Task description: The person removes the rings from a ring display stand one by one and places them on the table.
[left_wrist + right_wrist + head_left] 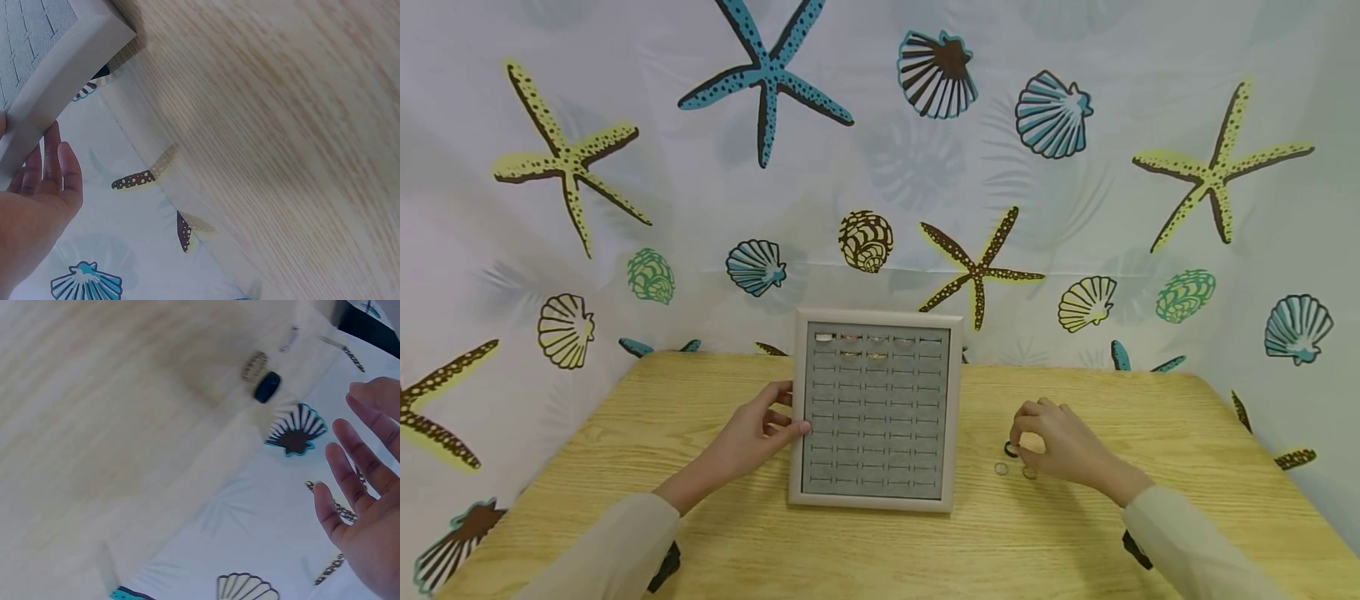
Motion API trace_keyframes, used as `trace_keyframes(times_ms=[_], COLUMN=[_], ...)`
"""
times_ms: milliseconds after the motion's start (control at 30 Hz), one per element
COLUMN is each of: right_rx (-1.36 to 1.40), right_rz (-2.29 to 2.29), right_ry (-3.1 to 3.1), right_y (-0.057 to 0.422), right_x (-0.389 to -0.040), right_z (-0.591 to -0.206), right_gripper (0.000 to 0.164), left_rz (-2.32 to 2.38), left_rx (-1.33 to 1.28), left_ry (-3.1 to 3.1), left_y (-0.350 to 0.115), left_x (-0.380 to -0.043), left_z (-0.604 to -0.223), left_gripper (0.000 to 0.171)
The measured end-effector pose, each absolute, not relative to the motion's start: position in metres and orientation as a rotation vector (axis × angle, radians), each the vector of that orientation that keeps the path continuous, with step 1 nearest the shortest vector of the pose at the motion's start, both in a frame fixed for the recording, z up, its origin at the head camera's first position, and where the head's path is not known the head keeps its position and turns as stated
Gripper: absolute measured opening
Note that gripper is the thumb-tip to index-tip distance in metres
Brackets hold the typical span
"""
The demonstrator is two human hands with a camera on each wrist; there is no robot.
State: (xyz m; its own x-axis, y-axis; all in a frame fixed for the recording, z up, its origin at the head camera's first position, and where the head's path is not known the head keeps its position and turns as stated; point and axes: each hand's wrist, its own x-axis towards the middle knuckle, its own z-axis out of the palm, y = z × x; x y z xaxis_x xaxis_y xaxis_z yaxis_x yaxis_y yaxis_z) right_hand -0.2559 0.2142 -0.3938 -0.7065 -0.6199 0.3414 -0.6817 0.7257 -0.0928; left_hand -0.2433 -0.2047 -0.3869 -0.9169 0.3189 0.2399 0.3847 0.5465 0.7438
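A ring display board (796, 467) with a pale frame and a grey slotted pad stands on the table, tilted back. Several rings (876, 357) sit in its top two rows. My left hand (756, 427) grips its left edge, thumb on the front and fingers behind, as the left wrist view also shows. To the right of the board, my right hand (1063, 442) is over three loose rings: a black ring (267, 387), a patterned ring (255, 366) and a thin silver ring (290, 339). In the right wrist view its fingers are spread, apart from the rings, holding nothing.
The wood-grain table (715, 542) ends at a white backdrop (820, 200) printed with starfish and shells. A dark strap piece (1137, 550) shows under the right sleeve, another (664, 567) under the left sleeve.
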Motion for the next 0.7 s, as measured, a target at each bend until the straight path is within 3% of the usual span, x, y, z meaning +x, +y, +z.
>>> trace_keyframes(times_ms=[700], right_rx=[1.025], right_rz=[0.285], right_ry=[-2.436], right_y=[0.165], right_x=[-0.258], right_z=[-0.323], right_gripper=[0.014], left_rz=[-1.334], left_rx=[-0.606], left_ry=[-2.698], left_y=[-0.205], left_x=[-0.244], left_z=[-0.387], left_gripper=[0.056])
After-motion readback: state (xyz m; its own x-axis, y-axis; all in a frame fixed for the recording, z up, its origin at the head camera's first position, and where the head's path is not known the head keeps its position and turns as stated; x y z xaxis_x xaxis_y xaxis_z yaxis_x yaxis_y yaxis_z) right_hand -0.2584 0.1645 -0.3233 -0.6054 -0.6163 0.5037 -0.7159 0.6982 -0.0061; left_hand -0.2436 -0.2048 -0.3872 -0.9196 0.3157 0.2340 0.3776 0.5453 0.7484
